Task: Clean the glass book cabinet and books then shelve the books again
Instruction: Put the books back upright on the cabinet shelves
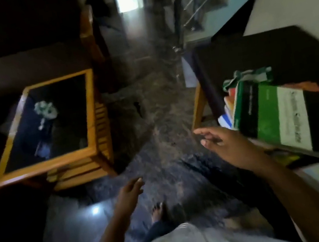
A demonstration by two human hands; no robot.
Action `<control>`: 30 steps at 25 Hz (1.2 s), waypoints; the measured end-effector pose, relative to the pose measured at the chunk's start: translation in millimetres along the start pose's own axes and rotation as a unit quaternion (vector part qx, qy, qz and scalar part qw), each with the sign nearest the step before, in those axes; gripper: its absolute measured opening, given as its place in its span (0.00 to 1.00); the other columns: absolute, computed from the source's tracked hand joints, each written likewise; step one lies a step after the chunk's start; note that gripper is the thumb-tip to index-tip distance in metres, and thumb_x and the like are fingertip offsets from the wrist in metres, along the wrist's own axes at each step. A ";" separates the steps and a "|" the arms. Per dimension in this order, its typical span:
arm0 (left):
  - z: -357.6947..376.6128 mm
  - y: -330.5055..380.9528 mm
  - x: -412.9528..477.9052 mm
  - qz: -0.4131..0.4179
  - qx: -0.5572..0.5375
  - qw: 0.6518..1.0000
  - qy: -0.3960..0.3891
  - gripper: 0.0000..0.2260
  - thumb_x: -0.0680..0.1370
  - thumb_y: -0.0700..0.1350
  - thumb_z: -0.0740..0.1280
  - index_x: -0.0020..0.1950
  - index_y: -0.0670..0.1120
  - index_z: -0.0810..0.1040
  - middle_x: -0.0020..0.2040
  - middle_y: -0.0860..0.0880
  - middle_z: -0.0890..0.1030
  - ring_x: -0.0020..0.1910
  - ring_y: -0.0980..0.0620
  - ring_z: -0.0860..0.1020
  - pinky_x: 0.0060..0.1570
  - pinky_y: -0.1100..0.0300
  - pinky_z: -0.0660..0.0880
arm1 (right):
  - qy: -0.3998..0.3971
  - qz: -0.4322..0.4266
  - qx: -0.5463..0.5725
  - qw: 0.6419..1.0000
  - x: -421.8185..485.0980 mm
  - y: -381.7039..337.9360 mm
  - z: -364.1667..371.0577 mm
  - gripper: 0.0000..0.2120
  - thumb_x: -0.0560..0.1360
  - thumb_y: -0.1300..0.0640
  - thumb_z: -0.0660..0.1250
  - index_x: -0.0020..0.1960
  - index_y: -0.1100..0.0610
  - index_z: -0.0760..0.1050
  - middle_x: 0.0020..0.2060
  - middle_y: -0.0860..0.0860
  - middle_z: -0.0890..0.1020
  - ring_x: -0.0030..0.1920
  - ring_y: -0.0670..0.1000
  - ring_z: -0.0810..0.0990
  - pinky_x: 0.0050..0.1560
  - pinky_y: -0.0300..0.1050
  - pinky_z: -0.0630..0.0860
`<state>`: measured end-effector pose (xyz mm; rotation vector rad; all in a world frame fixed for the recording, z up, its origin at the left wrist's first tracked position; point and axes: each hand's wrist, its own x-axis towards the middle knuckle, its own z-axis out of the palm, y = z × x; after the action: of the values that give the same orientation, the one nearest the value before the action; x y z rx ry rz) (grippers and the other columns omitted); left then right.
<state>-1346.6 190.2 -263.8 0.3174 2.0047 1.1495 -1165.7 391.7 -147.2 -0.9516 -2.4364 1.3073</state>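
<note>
Two empty hands, fingers loosely spread: left hand [129,192] low, right hand [225,145] just beside the book stack [270,115]. Take your grip underneath, both sides.

No legible text.
The green-and-white book [277,115] carries a dark title on its white band, too blurred to read.

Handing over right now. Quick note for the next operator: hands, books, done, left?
Left hand open, empty, over the floor.
Right hand open, empty, reaching beside the stack of books.
Stack sits on the dark table at right, green book on top, green-and-white cloth behind it.
Cabinet out of view.
Done: cannot tell whether books are wiped.
Left: carry and shelve them.
</note>
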 end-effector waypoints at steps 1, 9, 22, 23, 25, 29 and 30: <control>9.6 39.8 25.2 0.043 0.012 0.998 -0.038 0.08 0.81 0.42 0.59 0.56 0.45 0.76 0.53 0.46 0.79 0.48 0.51 0.77 0.41 0.65 0.71 | 0.034 0.032 0.011 0.999 12.2 -2.9 -11.6 0.12 0.76 0.59 0.65 0.56 0.45 0.74 0.54 0.46 0.79 0.56 0.44 0.77 0.50 0.24 0.69; 145.4 292.1 181.0 0.345 0.158 0.842 -0.384 0.06 0.79 0.42 0.64 0.54 0.51 0.76 0.47 0.53 0.80 0.39 0.72 0.75 0.45 0.74 0.70 | 0.349 0.262 -0.024 0.899 63.1 -3.3 -72.3 0.12 0.78 0.58 0.62 0.60 0.47 0.74 0.54 0.42 0.78 0.53 0.40 0.75 0.53 0.33 0.69; 302.9 339.7 165.2 0.220 0.275 0.670 -0.653 0.12 0.82 0.53 0.52 0.56 0.54 0.74 0.49 0.54 0.78 0.47 0.58 0.76 0.42 0.67 0.73 | 0.308 0.724 -0.028 0.617 137.4 28.1 -110.8 0.37 0.76 0.35 0.52 0.76 0.51 0.43 0.74 0.63 0.48 0.73 0.65 0.52 0.68 0.59 0.62; 307.4 343.6 164.6 0.189 0.273 0.675 -0.659 0.11 0.83 0.52 0.52 0.55 0.54 0.73 0.47 0.54 0.78 0.44 0.59 0.76 0.36 0.70 0.72 | 0.307 0.738 -0.014 0.601 145.0 34.0 -111.0 0.40 0.75 0.33 0.53 0.76 0.51 0.40 0.74 0.65 0.45 0.73 0.67 0.49 0.68 0.62 0.60; 314.1 348.9 165.4 0.136 0.276 0.677 -0.669 0.11 0.83 0.50 0.52 0.54 0.51 0.74 0.45 0.51 0.78 0.41 0.57 0.76 0.29 0.71 0.72 | 0.307 0.764 0.005 0.567 157.2 44.4 -112.6 0.44 0.72 0.29 0.52 0.76 0.52 0.36 0.73 0.67 0.39 0.73 0.70 0.43 0.68 0.68 0.54; 333.5 348.6 178.6 0.110 0.275 0.670 -0.681 0.07 0.81 0.47 0.58 0.52 0.51 0.76 0.47 0.49 0.80 0.44 0.53 0.79 0.38 0.62 0.74 | 0.340 0.792 0.024 0.507 172.3 57.2 -120.3 0.46 0.73 0.34 0.60 0.75 0.53 0.34 0.72 0.70 0.39 0.71 0.73 0.43 0.66 0.71 0.53; 337.8 348.6 180.1 0.104 0.283 0.652 -0.696 0.07 0.81 0.45 0.59 0.52 0.49 0.76 0.47 0.48 0.80 0.43 0.52 0.79 0.38 0.62 0.73 | 0.346 0.799 0.029 0.490 175.5 59.9 -122.5 0.46 0.74 0.38 0.62 0.75 0.52 0.35 0.71 0.71 0.40 0.71 0.73 0.45 0.67 0.70 0.54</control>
<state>-1272.4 693.1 -166.0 1.3030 0.7855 0.0566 -1216.8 608.0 -143.1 -3.0634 -0.3067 0.6821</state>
